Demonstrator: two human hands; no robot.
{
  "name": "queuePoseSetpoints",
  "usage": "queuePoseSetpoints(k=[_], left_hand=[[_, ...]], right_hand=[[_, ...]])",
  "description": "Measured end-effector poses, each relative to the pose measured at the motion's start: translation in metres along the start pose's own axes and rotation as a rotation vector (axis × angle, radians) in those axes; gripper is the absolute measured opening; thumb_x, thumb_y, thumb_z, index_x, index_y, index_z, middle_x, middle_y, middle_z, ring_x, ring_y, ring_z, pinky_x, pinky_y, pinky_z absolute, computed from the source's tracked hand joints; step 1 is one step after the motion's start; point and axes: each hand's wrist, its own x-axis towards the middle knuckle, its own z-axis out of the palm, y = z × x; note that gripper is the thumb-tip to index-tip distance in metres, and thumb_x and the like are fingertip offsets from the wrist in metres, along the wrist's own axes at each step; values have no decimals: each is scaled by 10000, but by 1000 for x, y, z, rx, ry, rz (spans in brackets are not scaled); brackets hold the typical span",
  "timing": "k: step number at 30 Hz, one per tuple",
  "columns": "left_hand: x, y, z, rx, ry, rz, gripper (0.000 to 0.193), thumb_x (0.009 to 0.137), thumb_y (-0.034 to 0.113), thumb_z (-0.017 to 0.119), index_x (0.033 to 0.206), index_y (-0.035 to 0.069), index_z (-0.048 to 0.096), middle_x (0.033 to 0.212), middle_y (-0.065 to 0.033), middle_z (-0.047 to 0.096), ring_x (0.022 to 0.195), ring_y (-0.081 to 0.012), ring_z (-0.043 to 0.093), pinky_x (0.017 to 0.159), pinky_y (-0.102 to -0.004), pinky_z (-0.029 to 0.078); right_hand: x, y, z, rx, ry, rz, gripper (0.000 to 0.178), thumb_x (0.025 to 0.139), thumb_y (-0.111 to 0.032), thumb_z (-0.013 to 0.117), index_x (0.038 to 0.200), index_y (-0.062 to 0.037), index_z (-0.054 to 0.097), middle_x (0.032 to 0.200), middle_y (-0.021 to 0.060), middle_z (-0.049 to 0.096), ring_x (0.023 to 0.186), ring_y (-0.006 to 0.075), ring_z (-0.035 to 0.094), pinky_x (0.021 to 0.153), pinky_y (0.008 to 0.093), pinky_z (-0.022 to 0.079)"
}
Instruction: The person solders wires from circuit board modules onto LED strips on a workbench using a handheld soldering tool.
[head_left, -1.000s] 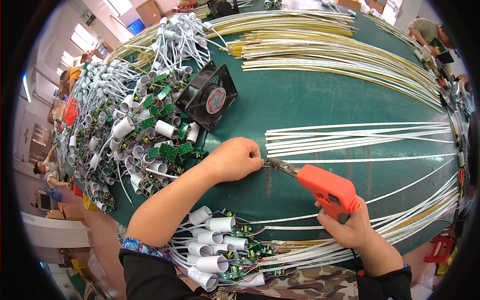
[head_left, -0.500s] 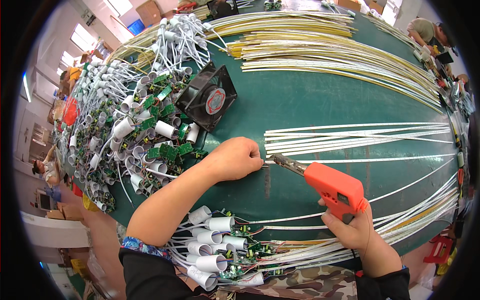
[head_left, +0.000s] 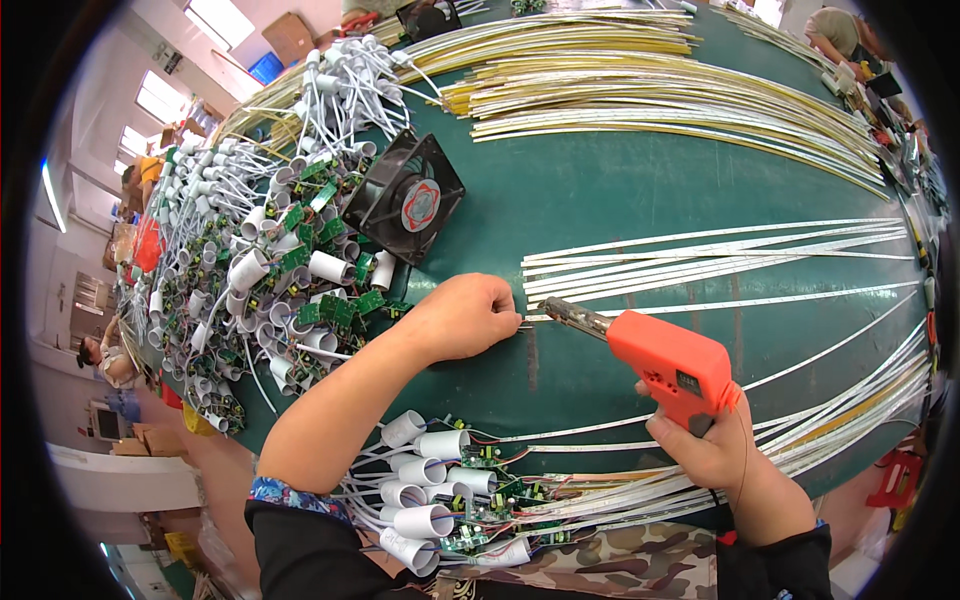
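1. Left hand (head_left: 465, 318): knuckles up, fingers curled narrow at the left end of a thin white strip (head_left: 780, 297); whether they grip it cannot be told.
2. Right hand (head_left: 712, 450): wrapped around the handle of an orange-red plastic hand tool (head_left: 665, 360), above the table's middle, metal nozzle pointing left.
3. Green table (head_left: 620, 190): strip runs toward the right edge; white cylindrical housings (head_left: 245, 270) heap along the left edge.
4. Room: pink floor (head_left: 215, 480) beyond the left edge.

With my right hand (head_left: 708, 448) I am easing the orange soldering gun (head_left: 668, 352) away from my left hand (head_left: 465, 318), its tip (head_left: 560, 310) now hovering just right of that hand.
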Motion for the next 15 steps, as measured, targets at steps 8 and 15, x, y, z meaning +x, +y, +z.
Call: queuePoseSetpoints(k=[8, 15], left_hand=[[-8, -14, -3, -195, -73, 150, 190, 841, 158, 689, 944, 20, 610, 837, -32, 620, 771, -133, 577, 709, -286, 469], [-11, -15, 3, -127, -2, 255, 142, 848, 114, 697, 922, 21, 618, 851, -40, 615, 808, -140, 574, 762, -289, 473]], right_hand=[[1, 0, -5, 4, -14, 8, 415, 797, -101, 698, 1183, 0, 586, 890, 90, 642, 756, 165, 603, 742, 305, 492], [-2, 2, -4, 45, 11, -3, 416, 797, -106, 701, 1185, -6, 586, 883, 80, 639, 762, 151, 598, 740, 300, 488]])
